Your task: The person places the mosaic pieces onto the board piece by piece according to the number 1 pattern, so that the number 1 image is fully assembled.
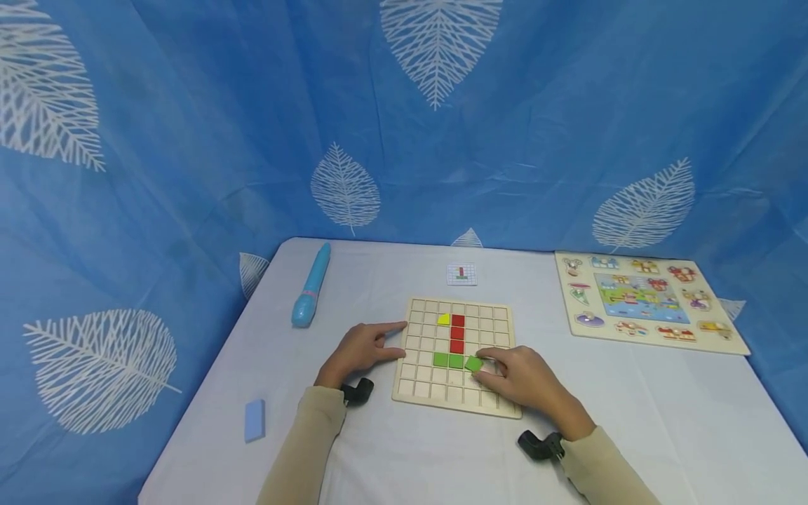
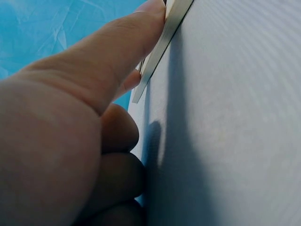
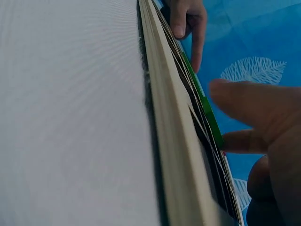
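A wooden grid board (image 1: 454,398) lies on the table with red square tiles (image 1: 457,333) in a column. Left of the top red tile sits a yellow tile (image 1: 444,319) with a slanted side. Two green tiles (image 1: 447,360) fill cells below the column. My right hand (image 1: 527,379) pinches a third green square tile (image 1: 473,363) between thumb and index finger, turned askew to the grid. At the board's left edge, my left hand (image 1: 360,353) touches with extended thumb (image 2: 127,42) and index finger, its other fingers bent.
A small printed pattern card (image 1: 462,274) lies behind the board. On the left are a blue microphone-shaped object (image 1: 311,287) and a light blue block (image 1: 255,421). A wooden picture puzzle (image 1: 650,301) lies at the back right. Blue leaf-patterned cloth (image 1: 536,140) hangs behind the table.
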Demonstrator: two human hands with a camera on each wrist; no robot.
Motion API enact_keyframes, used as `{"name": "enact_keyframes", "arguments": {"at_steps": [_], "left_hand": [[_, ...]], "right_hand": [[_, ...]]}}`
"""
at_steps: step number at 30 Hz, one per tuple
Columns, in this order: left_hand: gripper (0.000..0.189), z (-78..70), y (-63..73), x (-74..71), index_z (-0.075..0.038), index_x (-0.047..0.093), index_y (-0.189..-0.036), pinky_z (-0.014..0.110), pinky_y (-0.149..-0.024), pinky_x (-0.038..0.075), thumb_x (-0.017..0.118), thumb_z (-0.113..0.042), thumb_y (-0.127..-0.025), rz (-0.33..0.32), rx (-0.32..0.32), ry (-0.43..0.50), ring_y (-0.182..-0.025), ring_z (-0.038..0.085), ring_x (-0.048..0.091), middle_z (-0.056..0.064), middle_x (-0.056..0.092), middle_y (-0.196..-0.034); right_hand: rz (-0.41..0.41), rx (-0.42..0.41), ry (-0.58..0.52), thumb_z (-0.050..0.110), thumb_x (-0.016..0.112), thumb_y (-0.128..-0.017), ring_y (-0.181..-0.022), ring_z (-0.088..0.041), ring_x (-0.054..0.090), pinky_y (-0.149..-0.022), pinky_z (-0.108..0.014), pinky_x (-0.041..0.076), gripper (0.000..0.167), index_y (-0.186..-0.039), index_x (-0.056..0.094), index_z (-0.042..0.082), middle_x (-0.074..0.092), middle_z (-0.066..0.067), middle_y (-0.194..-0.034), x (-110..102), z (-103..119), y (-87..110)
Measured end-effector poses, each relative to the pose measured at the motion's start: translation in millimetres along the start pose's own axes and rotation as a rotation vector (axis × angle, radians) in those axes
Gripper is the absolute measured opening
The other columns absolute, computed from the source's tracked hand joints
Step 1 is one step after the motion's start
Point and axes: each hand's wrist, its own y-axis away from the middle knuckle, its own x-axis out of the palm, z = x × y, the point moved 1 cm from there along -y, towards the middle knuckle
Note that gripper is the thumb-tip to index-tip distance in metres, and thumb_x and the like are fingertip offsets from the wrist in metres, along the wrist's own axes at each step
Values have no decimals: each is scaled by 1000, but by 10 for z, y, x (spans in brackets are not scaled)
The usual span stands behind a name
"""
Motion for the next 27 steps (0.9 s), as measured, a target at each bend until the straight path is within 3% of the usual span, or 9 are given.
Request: {"name": "enact_keyframes", "arguments": {"at_steps": [8,27], "left_hand": [[64,-16,19,-21,-31,63,-142,27,-51,30,85,-44,-83,-6,11,5,-54,10,35,-6,41,-59],[64,7,55,-9,-32,63,-142,27,-51,31,84,-45,-83,3,-30,15,-54,11,37,-5,43,-60]], "right_hand": [[8,5,17,40,80,-88,-51,1,34,-52,-24,31,34,-114,77,19,37,19,-55,18,54,-18],[7,-2,-34,34,78,-91,-48,2,29,-49,-23,27,31,-118,77,19,34,18,-52,70,90,-7]]}}
